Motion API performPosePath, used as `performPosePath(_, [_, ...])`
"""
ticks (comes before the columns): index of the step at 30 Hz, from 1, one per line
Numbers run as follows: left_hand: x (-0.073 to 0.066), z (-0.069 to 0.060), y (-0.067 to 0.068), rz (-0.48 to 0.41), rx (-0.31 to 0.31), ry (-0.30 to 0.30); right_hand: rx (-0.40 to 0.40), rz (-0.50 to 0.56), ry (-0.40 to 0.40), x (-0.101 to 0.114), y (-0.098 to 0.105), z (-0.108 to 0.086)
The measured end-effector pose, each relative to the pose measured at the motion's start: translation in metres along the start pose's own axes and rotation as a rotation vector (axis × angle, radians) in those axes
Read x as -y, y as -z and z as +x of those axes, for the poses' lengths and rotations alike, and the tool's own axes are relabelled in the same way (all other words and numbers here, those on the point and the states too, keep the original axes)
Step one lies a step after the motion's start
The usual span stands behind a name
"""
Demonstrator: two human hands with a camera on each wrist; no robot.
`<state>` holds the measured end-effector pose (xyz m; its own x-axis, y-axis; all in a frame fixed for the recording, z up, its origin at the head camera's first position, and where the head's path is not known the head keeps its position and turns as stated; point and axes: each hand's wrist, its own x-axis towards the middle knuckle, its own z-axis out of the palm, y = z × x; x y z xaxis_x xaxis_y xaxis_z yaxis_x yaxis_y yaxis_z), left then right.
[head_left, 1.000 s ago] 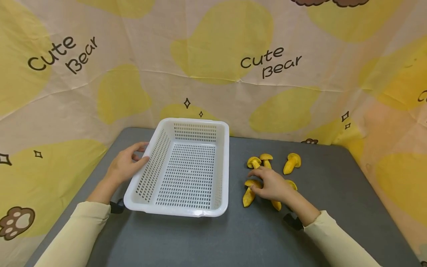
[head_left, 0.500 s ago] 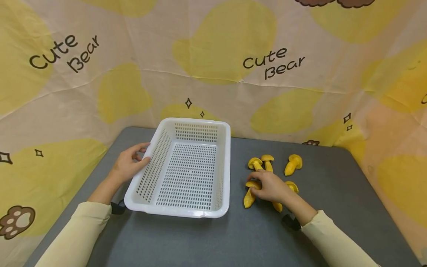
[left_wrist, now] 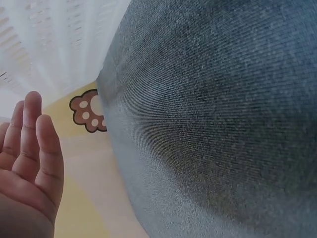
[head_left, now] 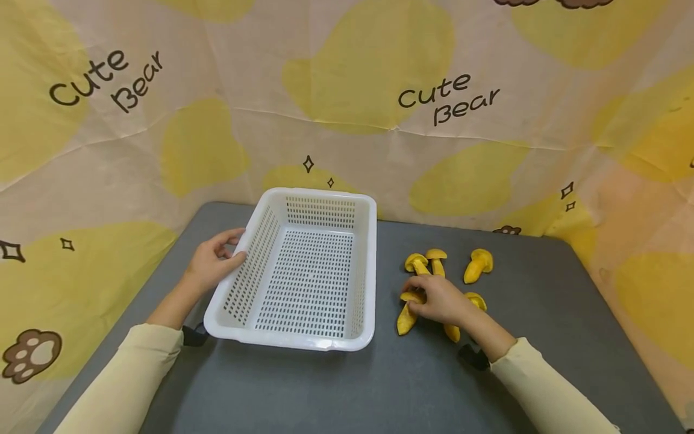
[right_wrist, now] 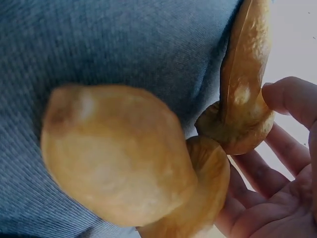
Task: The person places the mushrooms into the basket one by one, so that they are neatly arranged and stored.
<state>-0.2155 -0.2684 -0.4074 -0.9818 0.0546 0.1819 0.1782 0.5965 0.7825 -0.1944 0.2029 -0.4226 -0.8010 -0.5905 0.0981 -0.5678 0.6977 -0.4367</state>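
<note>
You've got: white slot-patterned basket; yellow mushrooms, more golden-brown in your right wrist view; grey tabletop, bluish and fine-ribbed up close; cream sleeves, black wrist straps; beige backdrop, yellow blobs, brown paw prints, black stars and "Cute Bear" lettering

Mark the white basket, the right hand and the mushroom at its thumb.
White basket (head_left: 290, 340): head view, near rim.
Right hand (head_left: 441, 299): head view, back of the hand.
Mushroom (right_wrist: 241, 82): right wrist view, stem.

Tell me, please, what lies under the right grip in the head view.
One yellow mushroom partly shows, plus a mushroom cap and a stem end at opposite edges. The right grip hides whether those two join.
</note>
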Motion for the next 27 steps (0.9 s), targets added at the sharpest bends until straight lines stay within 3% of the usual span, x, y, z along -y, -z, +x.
performPosePath(10, [0.001,0.0,-0.001,-0.077,0.001,0.011,-0.049,-0.02,-0.007,0.007,0.015,0.002])
performPosePath(27, [0.0,-0.001,-0.001,-0.072,-0.006,0.007,-0.179,0.062,-0.034,0.01,0.056,0.01])
